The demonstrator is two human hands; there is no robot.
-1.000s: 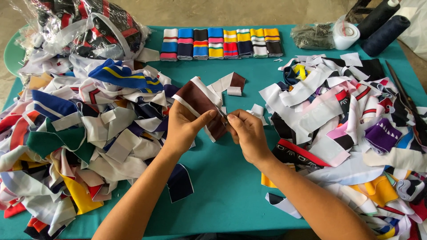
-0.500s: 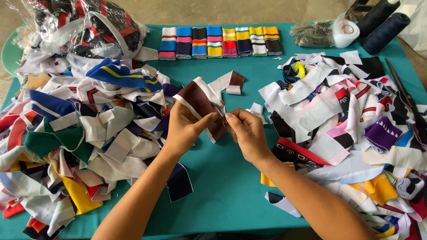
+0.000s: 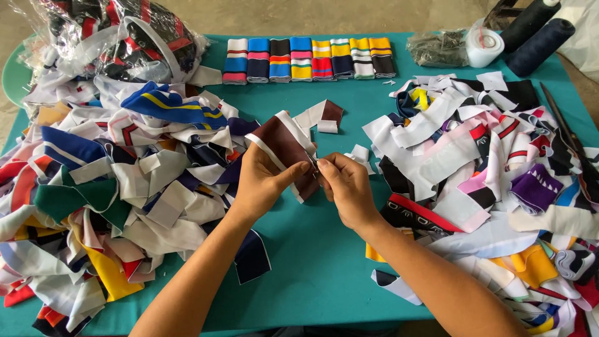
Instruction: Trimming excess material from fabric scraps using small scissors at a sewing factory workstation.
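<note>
Over the teal table [image 3: 312, 274], both hands meet at centre, clamped on one brown strip [image 3: 284, 145] with a white edge. The left hand [image 3: 265, 181] grips it from below, thumb across its lower end; the right hand [image 3: 349, 187] pinches that same end from the right side, fingertips closed together. The strip's long axis runs up and left, away from the hands, so the left hand lies nearer its bulk. Scrap heaps [image 3: 118, 187] flank both sides; beyond, a row of folded striped bands [image 3: 309, 59].
</note>
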